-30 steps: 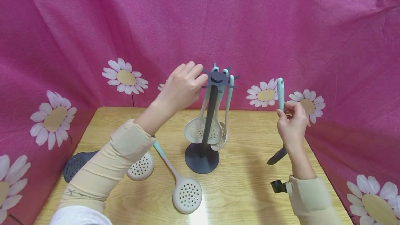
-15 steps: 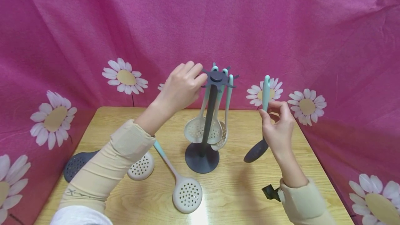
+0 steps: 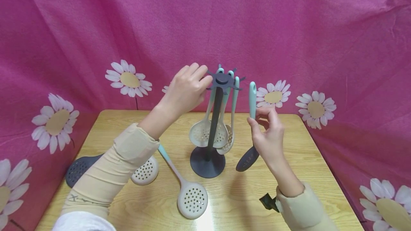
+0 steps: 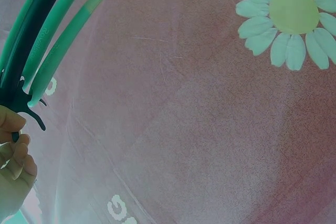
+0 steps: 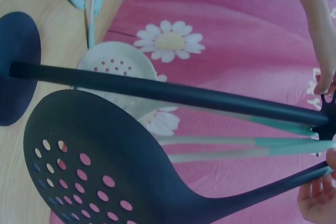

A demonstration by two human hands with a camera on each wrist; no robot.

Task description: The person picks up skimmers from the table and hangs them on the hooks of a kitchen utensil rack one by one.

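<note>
The rotating-style utensil rack [image 3: 216, 124] stands upright mid-table, with a round dark base and hooks at its top. My left hand [image 3: 187, 90] pinches one of those hooks between thumb and fingers, as the left wrist view shows on the hook arm [image 4: 16, 136]. Three pale utensils [image 3: 221, 134] with mint handles hang from the rack's far and right sides. Right of them, my right hand [image 3: 268, 134] holds a dark skimmer [image 3: 248, 159] below its mint handle, head down and handle upright. In the right wrist view the perforated skimmer head fills the foreground, in front of the rack post [image 5: 184, 94].
On the table [image 3: 154, 206] lie a pale skimmer [image 3: 192, 202] in front of the rack, another pale perforated head [image 3: 146, 172], and a dark perforated turner [image 3: 78, 169] partly hidden by the left forearm. A pink flowered curtain [image 3: 179, 20] surrounds the table's back and sides.
My right hand has carried the dark skimmer leftward, closer to the rack, and its perforated face has turned more into view. The left hand stays on the hook.
</note>
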